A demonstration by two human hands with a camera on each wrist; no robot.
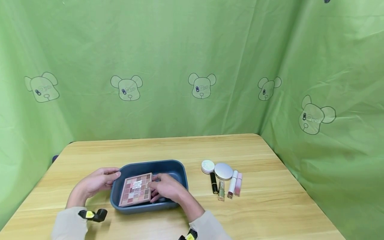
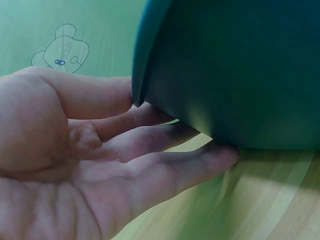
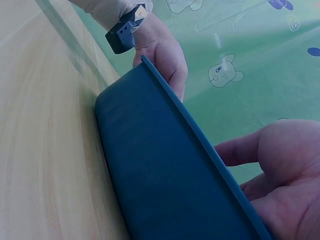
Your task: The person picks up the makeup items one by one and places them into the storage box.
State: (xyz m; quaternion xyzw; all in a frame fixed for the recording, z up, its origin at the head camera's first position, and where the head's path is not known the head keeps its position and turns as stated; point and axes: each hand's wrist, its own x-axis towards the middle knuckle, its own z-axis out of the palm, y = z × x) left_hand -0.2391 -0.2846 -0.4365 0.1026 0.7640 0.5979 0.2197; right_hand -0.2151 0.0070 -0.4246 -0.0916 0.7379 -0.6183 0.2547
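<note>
A dark blue rectangular bin [image 1: 150,209] stands on the table before me. My left hand [image 1: 97,182] holds its left end, thumb at the rim and fingers spread along the outer wall, as the left wrist view shows. Inside lies a pink eyeshadow palette [image 1: 130,190] with a grid of coloured squares, slanted in the left part of the bin. Reaching over the near right side, my right hand [image 1: 169,187] holds the palette's right edge with bent fingers. In the right wrist view the bin wall [image 3: 150,150] hides the fingertips and the palette.
Right of the bin lie a white round compact [image 1: 207,166], a silver round compact [image 1: 223,171], a black tube [image 1: 214,183], a clear tube [image 1: 221,190], a white tube with dark end [image 1: 232,184] and a pink tube [image 1: 238,184]. Green curtains [image 1: 168,116] enclose the wooden table [image 1: 270,206].
</note>
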